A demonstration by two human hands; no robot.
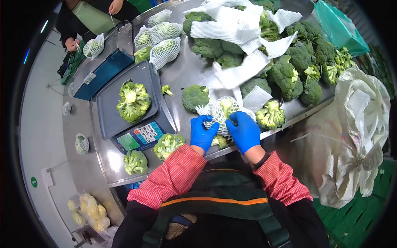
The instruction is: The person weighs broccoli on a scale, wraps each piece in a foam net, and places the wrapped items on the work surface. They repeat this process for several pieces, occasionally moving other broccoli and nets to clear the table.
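Observation:
In the head view, a white foam net sleeve (219, 114) is partly around a broccoli head (226, 106), its pale stem facing up near the table's front edge. My left hand (204, 133), in a blue glove, pinches the net's left side. My right hand (244, 130), also gloved in blue, has its fingers closed on the net's right side. Just behind lies a bare broccoli head (195, 98). Another, stem up (271, 115), rests to the right of my right hand. Both sets of fingertips are partly hidden by the net.
A scale (108, 109) on the left carries one broccoli head (133, 101). Netted broccoli (165, 53) lies behind it. Loose broccoli (300, 56) and white foam nets (223, 32) are heaped at the back. A white sack (359, 136) stands right. Another person's hand (115, 6) shows top left.

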